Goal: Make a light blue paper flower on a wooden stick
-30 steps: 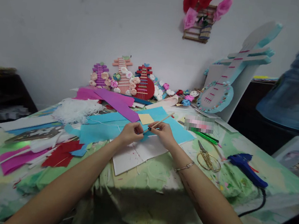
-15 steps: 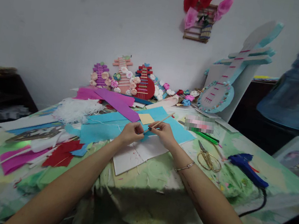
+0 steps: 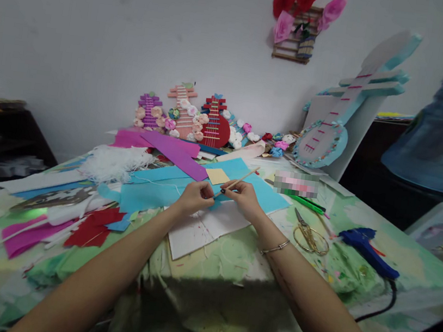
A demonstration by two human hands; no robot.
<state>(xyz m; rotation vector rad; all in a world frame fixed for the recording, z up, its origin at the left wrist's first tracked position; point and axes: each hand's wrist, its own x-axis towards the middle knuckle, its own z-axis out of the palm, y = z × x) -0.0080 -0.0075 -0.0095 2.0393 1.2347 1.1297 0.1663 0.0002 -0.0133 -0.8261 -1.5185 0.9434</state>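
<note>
My left hand [image 3: 194, 197] and my right hand [image 3: 242, 196] meet over the middle of the table, fingers pinched. Between them runs a thin wooden stick [image 3: 239, 181] that points up and to the right; both hands grip its lower end, where a small blue strip seems to be wrapped. Under the hands lie a light blue foam sheet [image 3: 152, 192] and a white sheet [image 3: 207, 227]. A bangle sits on my right wrist.
Gold scissors [image 3: 310, 236] and a blue glue gun [image 3: 366, 249] with its cord lie to the right, a green pen [image 3: 305, 202] behind them. Red, pink and purple foam scraps and white fluff lie left. Small craft guitars and a big foam guitar [image 3: 334, 127] stand at the back.
</note>
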